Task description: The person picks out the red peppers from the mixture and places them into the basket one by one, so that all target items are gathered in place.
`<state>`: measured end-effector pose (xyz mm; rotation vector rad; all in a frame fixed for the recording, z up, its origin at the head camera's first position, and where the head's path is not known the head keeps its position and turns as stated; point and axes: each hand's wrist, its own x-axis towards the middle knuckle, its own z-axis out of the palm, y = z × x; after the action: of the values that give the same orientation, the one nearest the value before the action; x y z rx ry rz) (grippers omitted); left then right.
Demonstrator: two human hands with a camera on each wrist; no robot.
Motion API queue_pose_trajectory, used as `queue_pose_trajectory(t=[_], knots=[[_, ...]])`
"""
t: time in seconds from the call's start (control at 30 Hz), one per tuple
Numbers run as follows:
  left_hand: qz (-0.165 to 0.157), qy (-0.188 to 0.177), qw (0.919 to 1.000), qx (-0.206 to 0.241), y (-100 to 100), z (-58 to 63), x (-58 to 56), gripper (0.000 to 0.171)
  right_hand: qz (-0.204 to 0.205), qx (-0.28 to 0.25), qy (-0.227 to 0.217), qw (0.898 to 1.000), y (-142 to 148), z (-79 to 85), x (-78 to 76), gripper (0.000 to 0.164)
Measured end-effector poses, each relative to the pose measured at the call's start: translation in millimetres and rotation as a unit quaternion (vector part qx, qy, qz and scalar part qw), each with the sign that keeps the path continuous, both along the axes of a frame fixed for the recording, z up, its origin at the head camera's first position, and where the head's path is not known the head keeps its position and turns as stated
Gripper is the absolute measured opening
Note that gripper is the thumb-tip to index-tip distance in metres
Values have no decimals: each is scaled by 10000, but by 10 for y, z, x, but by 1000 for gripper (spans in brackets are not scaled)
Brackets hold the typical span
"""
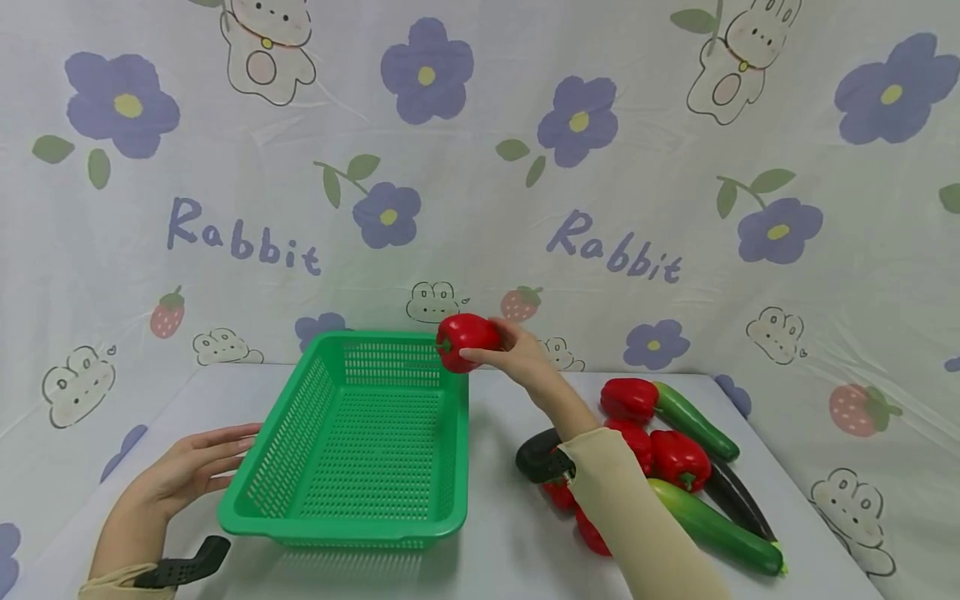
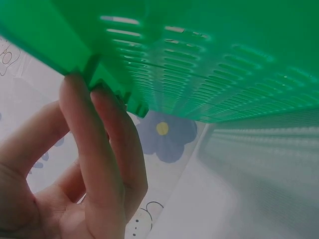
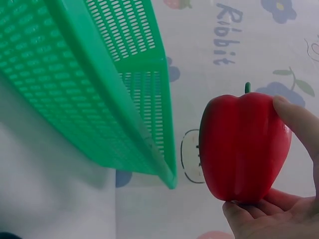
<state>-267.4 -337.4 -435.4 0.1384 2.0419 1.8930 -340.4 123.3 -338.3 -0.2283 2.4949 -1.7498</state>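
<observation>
My right hand (image 1: 521, 354) grips a red bell pepper (image 1: 467, 342) near the far right corner of a green plastic basket (image 1: 461, 467). In the right wrist view the pepper (image 3: 244, 149) is held between the thumb and the other fingers, its green stem pointing up, apart from the basket wall (image 3: 99, 114). At the basket's left side is my left hand (image 1: 191, 468), its fingers extended. The left wrist view has its fingertips (image 2: 77, 87) touching the underside of the basket rim (image 2: 45, 35). Nothing lies on the basket's slotted floor.
Right of the basket, several red bell peppers (image 1: 679, 460) lie in a pile, partly hidden by my right forearm. Beside them are green zucchini-like vegetables (image 1: 716, 525) and a long dark eggplant (image 1: 738, 500). A printed cloth (image 1: 480, 208) hangs behind the white table (image 1: 502, 500).
</observation>
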Motion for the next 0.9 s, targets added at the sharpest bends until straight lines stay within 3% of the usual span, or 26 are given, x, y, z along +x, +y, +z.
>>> queue_pose_trajectory(t=[0.9], knots=[[49,-50,9999,-126,8,8,5,26,327,-100,220,9992,-294,19,87,81]])
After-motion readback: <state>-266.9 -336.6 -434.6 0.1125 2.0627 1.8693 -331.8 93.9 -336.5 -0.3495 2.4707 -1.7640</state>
